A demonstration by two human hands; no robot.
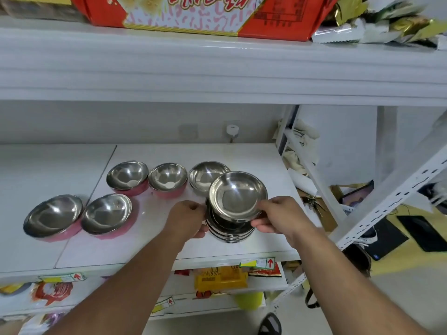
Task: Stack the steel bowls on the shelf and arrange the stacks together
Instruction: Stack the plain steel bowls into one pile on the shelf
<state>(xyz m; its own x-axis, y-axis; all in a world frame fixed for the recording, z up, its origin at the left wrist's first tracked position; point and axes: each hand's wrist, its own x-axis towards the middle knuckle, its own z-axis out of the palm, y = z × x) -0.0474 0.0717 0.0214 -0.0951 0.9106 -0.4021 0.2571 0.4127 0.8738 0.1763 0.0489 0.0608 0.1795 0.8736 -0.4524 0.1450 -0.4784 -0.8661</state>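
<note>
The white shelf is carrying four pink-sided bowls at left. Near right, the left hand and right hand are gripping the steel stack; next, probably sliding it beside the far shallow stack.

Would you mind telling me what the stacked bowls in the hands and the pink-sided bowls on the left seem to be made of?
Stacked bowls: polished steel, by the look; mirror-bright glints inside, dark reflective sides.
Pink-sided bowls: shiny steel inside with similar glints; the pink outer shell looks matte, perhaps plastic, though that is uncertain.
</note>
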